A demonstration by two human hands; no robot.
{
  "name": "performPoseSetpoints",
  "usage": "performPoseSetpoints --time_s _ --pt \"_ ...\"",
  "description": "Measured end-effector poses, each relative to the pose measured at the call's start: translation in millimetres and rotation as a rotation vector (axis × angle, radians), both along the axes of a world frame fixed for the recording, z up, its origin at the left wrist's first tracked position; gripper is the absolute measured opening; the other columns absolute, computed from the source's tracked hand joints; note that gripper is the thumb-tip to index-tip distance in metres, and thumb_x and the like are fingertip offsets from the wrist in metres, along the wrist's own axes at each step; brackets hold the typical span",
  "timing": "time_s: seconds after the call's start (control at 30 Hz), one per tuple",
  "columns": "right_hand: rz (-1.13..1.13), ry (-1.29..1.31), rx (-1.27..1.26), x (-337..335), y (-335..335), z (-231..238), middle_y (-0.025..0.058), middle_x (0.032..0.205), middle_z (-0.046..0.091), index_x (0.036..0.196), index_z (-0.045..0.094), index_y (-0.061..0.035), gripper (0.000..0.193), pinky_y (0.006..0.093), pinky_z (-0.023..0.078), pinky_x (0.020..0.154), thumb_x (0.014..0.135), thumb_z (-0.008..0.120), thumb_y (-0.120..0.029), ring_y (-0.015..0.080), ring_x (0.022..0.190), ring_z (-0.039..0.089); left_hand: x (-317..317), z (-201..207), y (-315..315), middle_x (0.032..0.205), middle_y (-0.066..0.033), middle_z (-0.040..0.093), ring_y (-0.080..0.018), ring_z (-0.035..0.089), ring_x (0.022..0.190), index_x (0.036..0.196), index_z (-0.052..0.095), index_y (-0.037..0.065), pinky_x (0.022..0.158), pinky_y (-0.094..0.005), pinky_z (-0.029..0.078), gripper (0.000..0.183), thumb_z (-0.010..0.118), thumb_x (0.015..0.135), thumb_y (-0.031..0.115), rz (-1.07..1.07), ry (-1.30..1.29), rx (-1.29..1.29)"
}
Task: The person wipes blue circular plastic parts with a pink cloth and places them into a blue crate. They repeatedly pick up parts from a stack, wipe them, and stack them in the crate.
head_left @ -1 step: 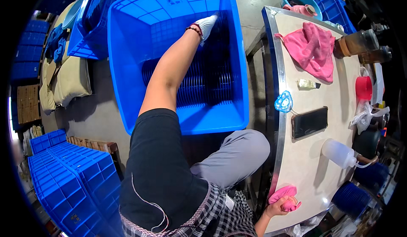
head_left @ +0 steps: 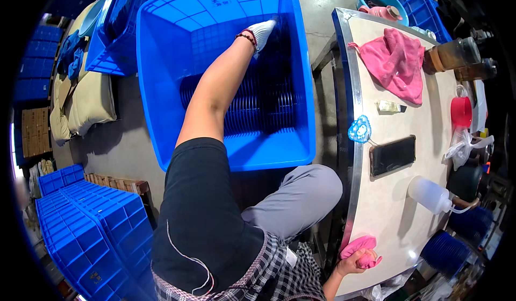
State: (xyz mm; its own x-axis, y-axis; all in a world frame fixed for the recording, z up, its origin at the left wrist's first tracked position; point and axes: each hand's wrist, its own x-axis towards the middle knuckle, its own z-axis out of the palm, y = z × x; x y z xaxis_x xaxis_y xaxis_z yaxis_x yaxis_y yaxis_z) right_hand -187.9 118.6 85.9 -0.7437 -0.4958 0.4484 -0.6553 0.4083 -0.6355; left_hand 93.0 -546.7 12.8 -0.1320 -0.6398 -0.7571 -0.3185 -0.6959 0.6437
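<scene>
My left arm reaches down into a large blue plastic bin [head_left: 226,158]. A white glove covers my left hand [head_left: 263,33], and a dark red bead bracelet is round the wrist. The fingers reach the dark far right part of the bin and are too dim to make out. Below the hand, dark blue round, thin-edged pieces [head_left: 244,112] stand in close rows inside the bin. Bare and low on the right, my right hand [head_left: 352,263] is closed on a pink cloth [head_left: 361,244] at the near edge of the table.
On the cream table [head_left: 395,199] lie another pink cloth [head_left: 395,67], a phone [head_left: 393,156], a small tube [head_left: 391,107] and a squeeze bottle [head_left: 430,194]. Brown-filled jars [head_left: 454,54] stand farther back. Blue crates [head_left: 97,231] are stacked at left, near a draped sack [head_left: 91,99].
</scene>
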Motion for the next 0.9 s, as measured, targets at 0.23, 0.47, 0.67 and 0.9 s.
performPoseSetpoints --time_s 0.23,0.47,0.67,0.9 --pt "-0.02 -0.019 0.014 5 -3 3 0.0087 0.091 0.054 0.092 0.054 -0.0001 0.006 0.0394 0.044 0.087 0.093 0.06 0.0 0.025 0.088 0.053 10 -57 -32 0.154 -0.0273 0.043 -0.0397 0.039 0.145 0.15 0.045 0.007 0.115 -0.0508 0.034 0.067 0.048 0.101 0.052 -0.08 0.046 -0.146" --pt "-0.026 0.02 0.047 5 -5 7 0.0089 0.09 0.054 0.091 0.054 0.0001 0.006 0.0397 0.043 0.086 0.092 0.06 0.0 0.0255 0.088 0.053 16 -28 -42 0.163 -0.0238 0.029 -0.0413 0.029 0.15 0.157 0.033 0.006 0.121 -0.0536 0.026 0.084 0.066 0.092 0.048 0.186 -0.026 -0.094" --pt "-0.018 0.024 0.054 7 -8 10 0.009 0.09 0.055 0.092 0.054 0.0005 0.006 0.04 0.044 0.087 0.092 0.061 0.001 0.0255 0.088 0.054 21 -33 -42 0.159 -0.0236 0.037 -0.0429 0.033 0.146 0.145 0.047 0.002 0.119 -0.065 0.019 0.067 0.062 0.094 0.043 0.169 0.049 -0.092" --pt "-0.042 -0.022 0.009 3 2 2 0.0092 0.092 0.055 0.094 0.055 0.0003 0.006 0.0401 0.045 0.087 0.092 0.061 0.001 0.0259 0.088 0.054 42 -37 6 0.166 -0.0273 0.014 -0.0471 0.018 0.152 0.16 0.012 -0.002 0.12 -0.0629 0.021 0.103 0.068 0.091 0.049 0.079 0.049 0.097"
